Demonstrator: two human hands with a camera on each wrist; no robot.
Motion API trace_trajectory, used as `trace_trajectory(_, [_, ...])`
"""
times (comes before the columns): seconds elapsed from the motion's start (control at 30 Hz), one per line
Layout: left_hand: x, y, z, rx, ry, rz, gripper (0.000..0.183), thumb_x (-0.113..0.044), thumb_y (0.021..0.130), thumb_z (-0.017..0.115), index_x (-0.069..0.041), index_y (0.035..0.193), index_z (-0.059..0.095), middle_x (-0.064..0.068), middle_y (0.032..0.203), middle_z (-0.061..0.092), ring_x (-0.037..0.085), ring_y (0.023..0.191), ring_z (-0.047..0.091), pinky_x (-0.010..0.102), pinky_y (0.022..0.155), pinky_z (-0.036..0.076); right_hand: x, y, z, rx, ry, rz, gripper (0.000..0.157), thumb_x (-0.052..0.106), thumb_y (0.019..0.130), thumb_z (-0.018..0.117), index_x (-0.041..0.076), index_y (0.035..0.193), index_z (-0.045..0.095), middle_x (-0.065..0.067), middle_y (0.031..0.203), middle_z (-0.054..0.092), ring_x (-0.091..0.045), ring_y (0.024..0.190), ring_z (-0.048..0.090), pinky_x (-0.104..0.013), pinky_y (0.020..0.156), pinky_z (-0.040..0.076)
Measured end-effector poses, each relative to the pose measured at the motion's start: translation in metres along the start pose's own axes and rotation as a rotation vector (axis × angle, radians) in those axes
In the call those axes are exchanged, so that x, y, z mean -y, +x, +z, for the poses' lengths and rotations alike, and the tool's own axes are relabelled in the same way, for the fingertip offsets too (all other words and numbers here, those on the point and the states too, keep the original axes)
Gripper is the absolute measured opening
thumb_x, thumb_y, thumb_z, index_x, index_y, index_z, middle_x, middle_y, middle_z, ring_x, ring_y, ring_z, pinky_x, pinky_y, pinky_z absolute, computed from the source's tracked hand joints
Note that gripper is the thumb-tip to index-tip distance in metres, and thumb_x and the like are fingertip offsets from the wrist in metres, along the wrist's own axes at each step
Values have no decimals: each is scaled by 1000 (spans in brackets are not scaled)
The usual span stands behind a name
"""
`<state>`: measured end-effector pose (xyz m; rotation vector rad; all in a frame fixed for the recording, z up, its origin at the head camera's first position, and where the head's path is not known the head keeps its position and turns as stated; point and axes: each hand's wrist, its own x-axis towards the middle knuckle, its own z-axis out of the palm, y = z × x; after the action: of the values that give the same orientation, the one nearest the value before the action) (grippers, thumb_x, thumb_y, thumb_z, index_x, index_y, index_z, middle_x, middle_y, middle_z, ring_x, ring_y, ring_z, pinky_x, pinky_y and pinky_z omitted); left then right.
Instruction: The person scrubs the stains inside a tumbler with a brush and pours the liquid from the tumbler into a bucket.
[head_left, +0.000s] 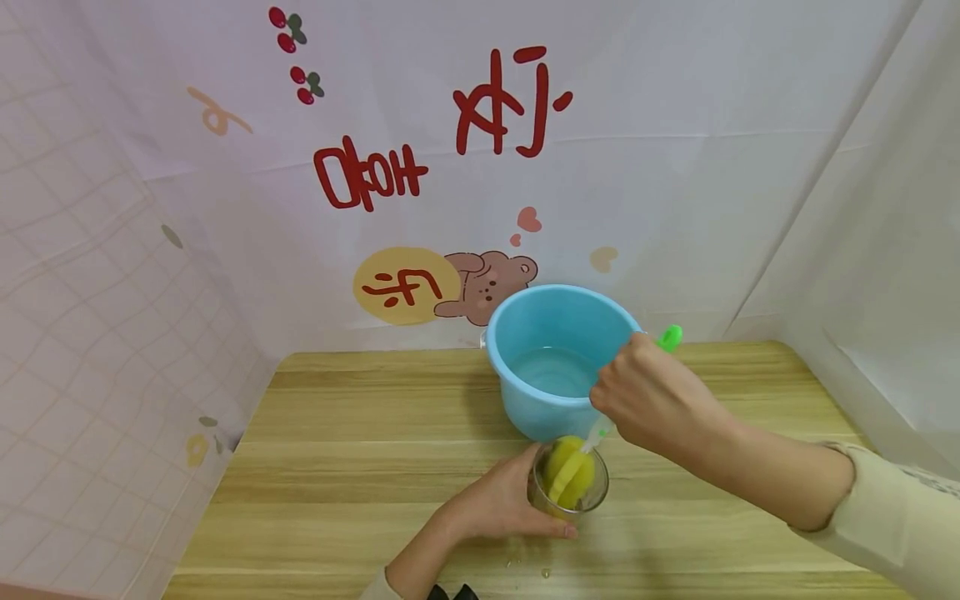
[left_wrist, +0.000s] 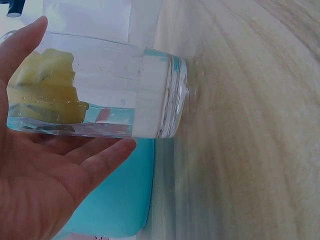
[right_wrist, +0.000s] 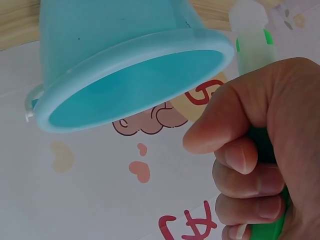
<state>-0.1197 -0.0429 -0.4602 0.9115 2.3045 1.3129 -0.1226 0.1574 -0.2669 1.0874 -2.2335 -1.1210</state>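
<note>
My left hand (head_left: 501, 498) holds a clear drinking glass (head_left: 604, 493) around its side, the thumb on the near side and the fingers on the far side. In the left wrist view, the glass (left_wrist: 115, 75) has the yellow sponge head (left_wrist: 47, 90) of a bottle brush in its upper part. My right hand (head_left: 651, 392) grips the brush's white and green handle (head_left: 670, 337) above the glass, fingers curled round it. The right wrist view shows the handle's green part (right_wrist: 267, 231) inside the fist and its white neck (right_wrist: 252, 45) beyond it.
A light blue bucket (head_left: 517, 392) with water in it stands just behind the glass, close to the right hand. A few water drops (head_left: 546, 573) lie on the wooden table (head_left: 360, 467) in front. Printed white cloth (head_left: 645, 167) hangs behind and at both sides.
</note>
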Motion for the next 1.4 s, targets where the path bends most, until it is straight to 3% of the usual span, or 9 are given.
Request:
trace_trajectory(0.17, [1,0,0,5,-10,18,92,-59,67,77,-34,141,28,-16,130,46,2,118,45,30,99,40,-1,-6,3,-7,21,8,34,2,60,50,19,48,23,4,48,13,-12,50,15,-25,51,18])
trace_trajectory(0.33, [2,0,0,6,-40,42,88,-58,67,78,-35,138,32,-17,127,49,1,114,48,27,95,42,-1,-13,3,-2,37,11,34,1,62,52,16,47,25,2,45,18,-15,45,23,-24,49,21])
trace_trajectory(0.63, [2,-1,-1,12,-48,14,83,-58,66,78,-34,134,36,-15,127,49,2,115,47,28,94,43,-1,-20,-4,-45,-61,3,27,5,65,53,5,50,31,-14,48,43,-30,46,45,-23,48,20])
trace_trajectory(0.9, [3,0,0,19,-96,51,81,-53,68,80,-36,133,36,-16,124,51,2,112,49,25,90,45,0,-20,-12,-83,-87,-5,22,2,64,46,-1,48,31,-19,45,42,-32,47,45,-23,49,19])
trace_trajectory(1.13, [2,1,2,12,-85,62,87,-49,68,82,-39,138,30,-18,125,50,1,112,49,26,95,41,4,-15,-22,-80,-110,-6,27,1,63,56,-4,49,34,-19,44,43,-30,44,43,-24,49,21])
trace_trajectory(1.4, [1,1,2,1,-59,56,89,-47,68,82,-40,139,29,-19,126,49,0,112,49,27,98,40,6,-5,-25,-75,-106,7,24,0,63,57,-4,47,39,-18,45,46,-32,45,47,-26,48,23])
